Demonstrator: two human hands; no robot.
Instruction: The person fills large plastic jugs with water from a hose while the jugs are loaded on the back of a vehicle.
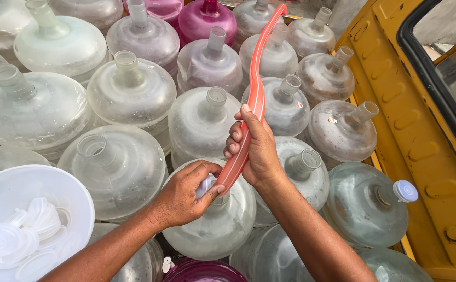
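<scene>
Two grips: right hand (256,151) clamped on the limp orange hose (254,99) (soft, best held near its end), left hand (186,193) pinching a white cap (205,185).

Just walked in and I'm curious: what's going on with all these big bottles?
A person's right hand holds a flat orange hose whose lower end meets the neck of a clear water jug. The left hand pinches a white cap beside that neck. Many uncapped jugs stand around; a white bowl holds spare caps.

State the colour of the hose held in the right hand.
The hose is orange-red with pale lengthwise stripes, gripped by the right hand; head view shows it best.
</scene>
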